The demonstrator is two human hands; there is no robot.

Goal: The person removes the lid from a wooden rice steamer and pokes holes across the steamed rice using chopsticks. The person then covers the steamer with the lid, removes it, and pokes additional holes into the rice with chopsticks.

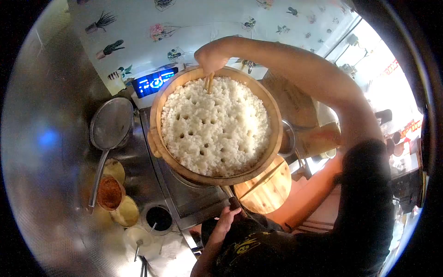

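Note:
A round wooden tub [275,150] holds white rice [217,129] with several small dark holes in its surface. My right hand [213,56] reaches over the tub's far rim, closed around wooden chopsticks [209,85] that point down with their tips in the rice. Below the tub, near my dark shirt, my left hand [225,220] is closed at a dark handle [235,203]; its fingers are partly hidden. The tub stands over a stove [194,201].
Left of the tub lie a long-handled strainer [111,123], a bowl of red powder [110,193] and a container of dark liquid [158,218]. A lit display [156,83] stands behind. A round wooden board [265,187] and a cardboard box [318,140] are at the right.

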